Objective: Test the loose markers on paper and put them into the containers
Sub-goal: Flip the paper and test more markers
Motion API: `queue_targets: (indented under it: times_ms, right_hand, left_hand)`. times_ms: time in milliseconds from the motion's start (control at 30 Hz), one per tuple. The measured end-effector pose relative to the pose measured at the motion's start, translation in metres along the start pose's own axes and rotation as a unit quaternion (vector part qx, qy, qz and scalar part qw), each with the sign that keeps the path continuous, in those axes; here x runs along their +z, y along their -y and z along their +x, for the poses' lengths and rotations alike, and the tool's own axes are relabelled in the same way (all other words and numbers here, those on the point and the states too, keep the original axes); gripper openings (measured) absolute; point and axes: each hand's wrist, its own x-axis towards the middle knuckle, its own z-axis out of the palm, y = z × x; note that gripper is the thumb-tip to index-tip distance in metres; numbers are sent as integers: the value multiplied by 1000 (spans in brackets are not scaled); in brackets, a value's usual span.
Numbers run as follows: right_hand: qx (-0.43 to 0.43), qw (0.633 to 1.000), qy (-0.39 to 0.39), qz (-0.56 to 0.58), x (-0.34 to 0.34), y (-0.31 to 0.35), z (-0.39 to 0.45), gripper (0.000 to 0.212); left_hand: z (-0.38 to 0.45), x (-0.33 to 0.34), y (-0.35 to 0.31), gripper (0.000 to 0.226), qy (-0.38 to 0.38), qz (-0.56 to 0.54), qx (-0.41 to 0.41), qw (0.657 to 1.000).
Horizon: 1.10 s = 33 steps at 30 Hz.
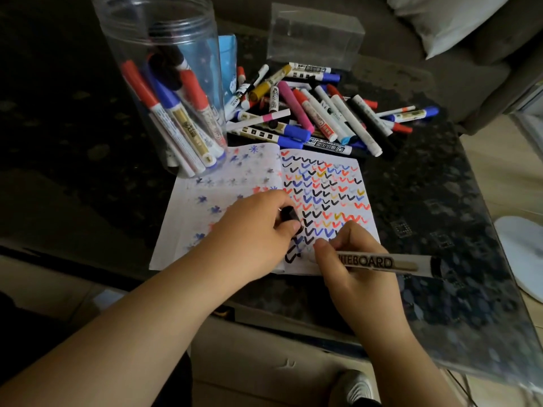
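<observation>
An open notebook lies on the dark table, its right page filled with coloured check marks. My right hand grips an uncapped black whiteboard marker, its tip hidden behind my fingers over the page's lower edge. My left hand rests on the notebook and pinches the marker's black cap. Behind the notebook lies a pile of several loose markers. At the back left stands a tall clear round container with several markers in it.
A clear rectangular box sits behind the pile. A blue packet shows behind the round container. A grey sofa with a pillow is at the back right. The glass table edge runs along the right, above a white object on the floor.
</observation>
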Motion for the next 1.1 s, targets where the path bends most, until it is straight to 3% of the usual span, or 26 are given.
queue_targets:
  times_ms: [200,400,500,600,733,900,1100]
  right_hand:
    - [17,999,22,-31,0,0,1,36]
    - [29,998,-22,-56,0,-1,1,40]
    - [62,996,-53,25,-4,0,1,33]
    - [101,979,-86,152,-15,13,2,24]
    - [62,979,-36,188,-25,47,11,15]
    - [32,979,-37,197,-29,73,26,21]
    - [40,982,-6,184,-26,87,32,17]
  left_hand:
    - [-1,3,2,14,3,34,11,999]
    - [-2,1,2,9,6,8,4,1000]
    - [0,-2,3,9,-10,-79,-30,996]
    - [2,-12,-2,13,-29,-264,-84,960]
    - [-1,-28,-14,19,43,-480,-97,871]
    - [-6,-40,-19,21,62,-528,-55,845]
    - [-15,-46,-19,21,91,-518,-4,850]
